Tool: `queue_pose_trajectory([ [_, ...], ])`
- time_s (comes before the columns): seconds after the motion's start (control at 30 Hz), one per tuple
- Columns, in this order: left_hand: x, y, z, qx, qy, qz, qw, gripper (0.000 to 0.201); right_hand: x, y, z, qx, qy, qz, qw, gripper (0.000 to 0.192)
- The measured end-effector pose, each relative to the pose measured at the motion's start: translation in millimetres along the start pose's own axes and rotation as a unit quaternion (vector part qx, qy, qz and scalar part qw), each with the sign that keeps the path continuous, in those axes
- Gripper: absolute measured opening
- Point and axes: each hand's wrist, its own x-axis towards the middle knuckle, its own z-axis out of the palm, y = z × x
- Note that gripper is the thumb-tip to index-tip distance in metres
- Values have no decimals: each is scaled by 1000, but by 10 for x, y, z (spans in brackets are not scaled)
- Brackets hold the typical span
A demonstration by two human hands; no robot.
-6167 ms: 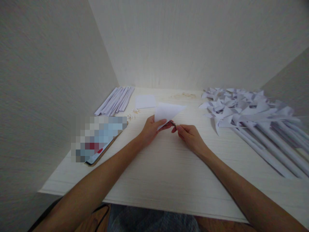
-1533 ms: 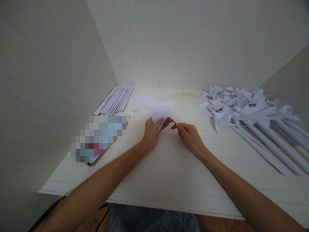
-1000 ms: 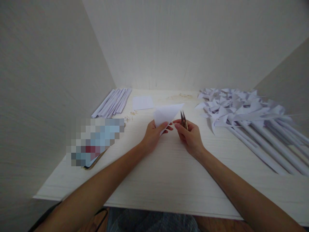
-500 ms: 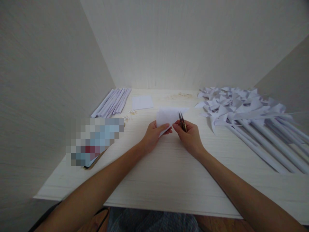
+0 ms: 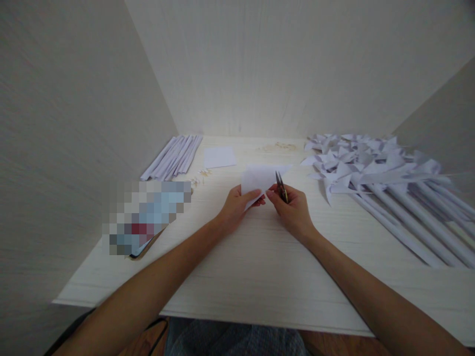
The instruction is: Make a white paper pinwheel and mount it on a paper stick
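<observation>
My left hand (image 5: pixel 237 205) pinches the lower corner of a folded white paper (image 5: pixel 260 178), held just above the pale wooden table (image 5: pixel 260 267). My right hand (image 5: pixel 293 210) grips small thread snips (image 5: pixel 281 185), blades pointing up and away, right beside the paper's right edge. Both hands nearly touch at the fingertips in the middle of the table.
A heap of white paper pinwheels on rolled paper sticks (image 5: pixel 386 178) fills the right side. A bundle of rolled paper sticks (image 5: pixel 172 156) lies at the back left, a white paper square (image 5: pixel 219 156) beside it. A blurred flat object (image 5: pixel 146 215) lies on the left. Walls enclose three sides.
My right hand turned the snips from pointing left at the paper's corner to pointing upward beside the paper. The paper was turned and partly unfolded in my left hand.
</observation>
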Motion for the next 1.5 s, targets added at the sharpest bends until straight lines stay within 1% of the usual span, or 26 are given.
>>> queue_pose_trajectory([
  [0.33, -8, 15, 9, -4, 2, -12, 1000, 14, -5, -35, -6, -45, -5, -26, 999, 15],
  [0.7, -6, 3, 1, 2, -3, -10, 1000, 15, -13, -29, -9, -57, 5, -17, 998, 12],
  [0.93, -7, -8, 10, 10, -19, -6, 1000, 18, -8, -19, 2, -19, 16, -6, 1000, 13],
  [1.1, -5, -22, 7, 8, -26, 4, 1000, 23, -4, 13, 13, 34, 24, 26, 999, 13],
  [1.5, -12, -43, -5, 27, -28, 17, 999, 24, -2, 41, 14, 66, 16, 34, 997, 14],
])
